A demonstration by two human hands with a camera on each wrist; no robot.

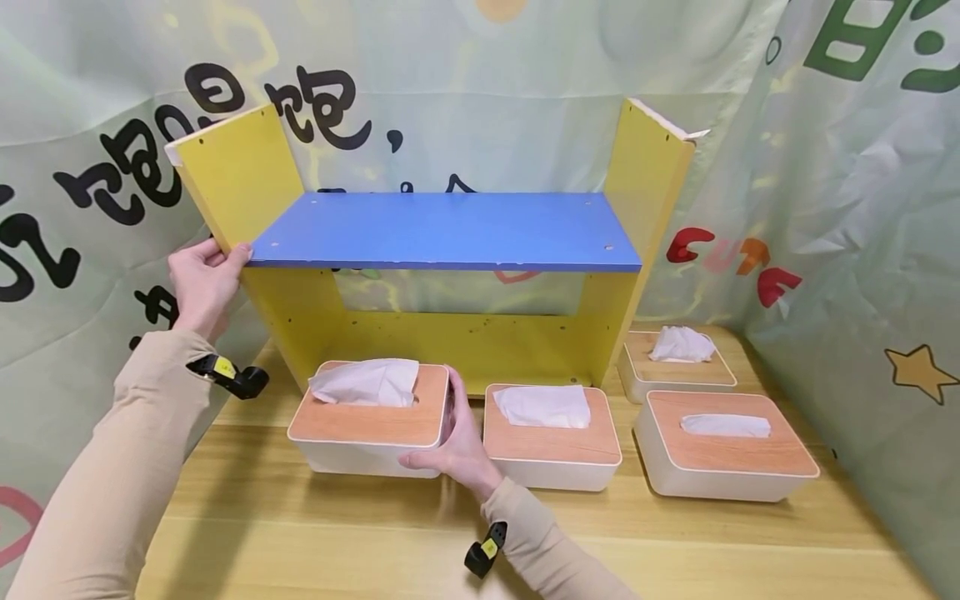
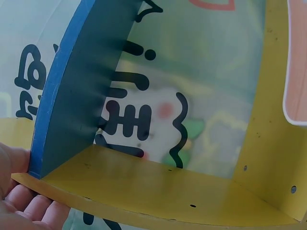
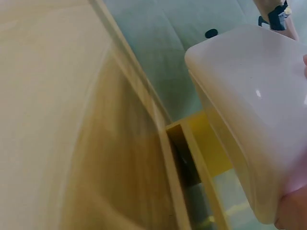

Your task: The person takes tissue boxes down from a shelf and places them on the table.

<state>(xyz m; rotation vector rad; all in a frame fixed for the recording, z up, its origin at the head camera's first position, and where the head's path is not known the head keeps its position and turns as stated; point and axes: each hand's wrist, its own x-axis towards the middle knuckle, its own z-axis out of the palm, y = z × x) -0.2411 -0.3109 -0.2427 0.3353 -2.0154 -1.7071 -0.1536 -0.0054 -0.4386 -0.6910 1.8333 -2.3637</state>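
My left hand point(image 1: 204, 279) grips the front edge of the yellow left panel point(image 1: 243, 162) of a small shelf, thumb beside the blue board point(image 1: 450, 229). In the left wrist view its fingers point(image 2: 36, 208) curl under the yellow panel. My right hand point(image 1: 459, 446) holds a tissue box point(image 1: 352, 457) by its right end, thumb on the front and fingers behind. This box is white with a wood-look lid and a tissue sticking out. It is held up in front of the shelf's lower opening; the right wrist view shows its white wall point(image 3: 254, 72) above the tabletop.
A second tissue box point(image 1: 555, 473) stands just right of my right hand, before the shelf. Two more, a front one point(image 1: 720, 486) and a back one point(image 1: 637, 387), stand at the right of the wooden table point(image 1: 337, 550). Printed cloth point(image 1: 480, 67) hangs behind and at the sides.
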